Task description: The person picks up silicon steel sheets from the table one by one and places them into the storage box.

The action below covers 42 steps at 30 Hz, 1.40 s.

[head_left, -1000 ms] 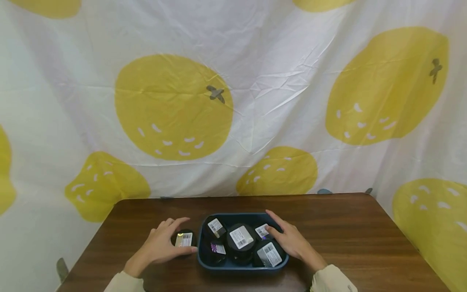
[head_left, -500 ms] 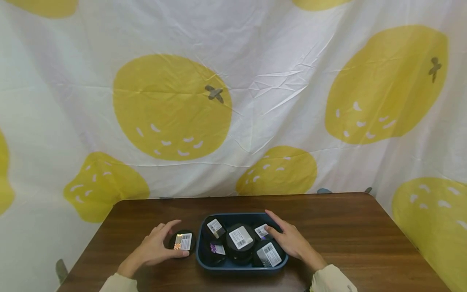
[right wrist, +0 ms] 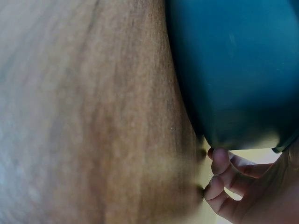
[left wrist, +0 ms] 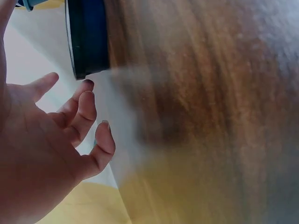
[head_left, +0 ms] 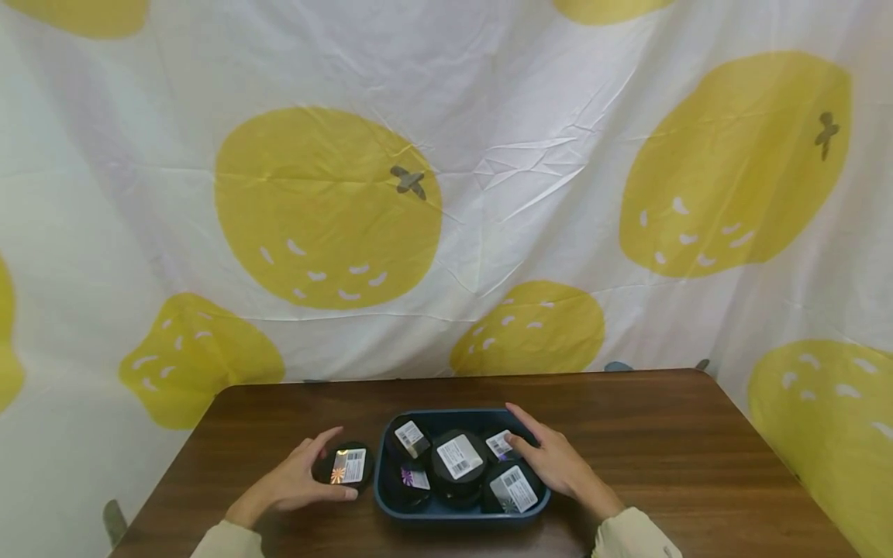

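Observation:
A round black jar (head_left: pixel 351 465) with a barcode label on top stands on the table left of a blue plastic basket (head_left: pixel 463 521). My left hand (head_left: pixel 296 474) curves loosely beside it, thumb in front and index finger behind. In the left wrist view the fingers look spread, their tips close to the dark jar (left wrist: pixel 88 39) with a small gap. My right hand (head_left: pixel 558 461) holds the basket's right end, thumb reaching inside over the rim. Its curled fingers show against the basket's outer wall (right wrist: pixel 238 70) in the right wrist view.
Several similar black jars (head_left: pixel 458 457) with white labels fill the basket, one raised in the middle. The brown wooden table (head_left: pixel 663 449) ends at a white curtain (head_left: pixel 530 225) printed with yellow fruit.
My left hand has drawn a little left, its thumb moving off the basket's edge, and more of the lone jar's label shows. My right hand stays on the basket.

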### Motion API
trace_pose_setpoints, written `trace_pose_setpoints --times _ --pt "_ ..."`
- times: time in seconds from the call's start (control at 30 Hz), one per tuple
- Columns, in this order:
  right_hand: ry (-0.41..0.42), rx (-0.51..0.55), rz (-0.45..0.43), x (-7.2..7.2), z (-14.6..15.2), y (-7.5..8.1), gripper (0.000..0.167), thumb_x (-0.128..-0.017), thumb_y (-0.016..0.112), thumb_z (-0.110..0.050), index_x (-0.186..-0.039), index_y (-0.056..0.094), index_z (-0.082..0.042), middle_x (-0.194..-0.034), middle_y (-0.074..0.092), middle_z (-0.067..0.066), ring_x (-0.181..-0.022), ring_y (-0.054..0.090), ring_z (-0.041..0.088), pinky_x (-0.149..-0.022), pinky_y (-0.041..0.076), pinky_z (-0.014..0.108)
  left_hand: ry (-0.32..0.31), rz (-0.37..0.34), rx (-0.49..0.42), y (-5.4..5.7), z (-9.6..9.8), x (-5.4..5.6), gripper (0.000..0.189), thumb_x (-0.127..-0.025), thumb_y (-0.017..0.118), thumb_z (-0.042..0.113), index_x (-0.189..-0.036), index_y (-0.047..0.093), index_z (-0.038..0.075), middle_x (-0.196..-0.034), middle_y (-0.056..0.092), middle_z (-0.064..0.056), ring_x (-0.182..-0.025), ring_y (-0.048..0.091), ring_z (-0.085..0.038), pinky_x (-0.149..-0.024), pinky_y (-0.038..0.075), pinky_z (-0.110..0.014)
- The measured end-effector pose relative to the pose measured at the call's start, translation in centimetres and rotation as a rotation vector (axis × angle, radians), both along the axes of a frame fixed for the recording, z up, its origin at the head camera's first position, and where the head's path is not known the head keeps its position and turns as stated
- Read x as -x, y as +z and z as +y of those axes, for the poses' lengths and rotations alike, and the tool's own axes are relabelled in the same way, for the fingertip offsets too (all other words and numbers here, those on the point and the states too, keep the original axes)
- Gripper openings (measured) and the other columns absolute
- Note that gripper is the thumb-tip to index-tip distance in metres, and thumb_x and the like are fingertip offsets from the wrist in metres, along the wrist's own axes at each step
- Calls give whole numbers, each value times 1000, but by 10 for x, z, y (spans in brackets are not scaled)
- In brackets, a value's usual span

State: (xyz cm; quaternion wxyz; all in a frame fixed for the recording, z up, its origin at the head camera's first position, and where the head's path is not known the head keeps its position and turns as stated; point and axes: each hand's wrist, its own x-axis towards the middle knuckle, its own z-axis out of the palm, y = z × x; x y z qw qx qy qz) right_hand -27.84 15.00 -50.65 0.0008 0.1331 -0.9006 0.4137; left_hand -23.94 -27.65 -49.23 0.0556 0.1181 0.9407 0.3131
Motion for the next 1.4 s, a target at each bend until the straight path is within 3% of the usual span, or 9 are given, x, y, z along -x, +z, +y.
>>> trace_pose_setpoints --times 0.27,0.63,1.17,1.4 --pt "1 2 -4 -1 0 0 56 -98 57 -45 -150 43 -30 -148 50 13 -134 47 40 -107 33 60 -9 -60 -27 -9 0 4 110 -67 88 50 -154 31 13 -135 46 -20 -122 48 -34 -100 38 -61" --pt "-2 -4 -14 -1 1 0 58 -98 56 -45 -151 42 -28 -148 49 13 -135 46 41 -107 33 62 -6 -104 17 -10 5 5 117 -62 90 51 -155 29 17 -126 45 -16 -111 52 -32 -95 41 -63" --pt "5 0 -8 -1 0 0 57 -99 56 -46 -151 42 -28 -149 49 12 -134 46 40 -107 33 61 37 -61 161 -16 7 11 118 -55 90 60 -152 36 23 -111 47 -6 -92 50 -27 -82 43 -52" --pt "0 -1 0 1 0 0 57 -98 57 -45 -151 43 -29 -148 49 11 -134 47 38 -108 33 59 51 -50 196 -18 9 13 112 -56 88 63 -150 40 26 -109 46 -5 -93 51 -28 -81 42 -51"
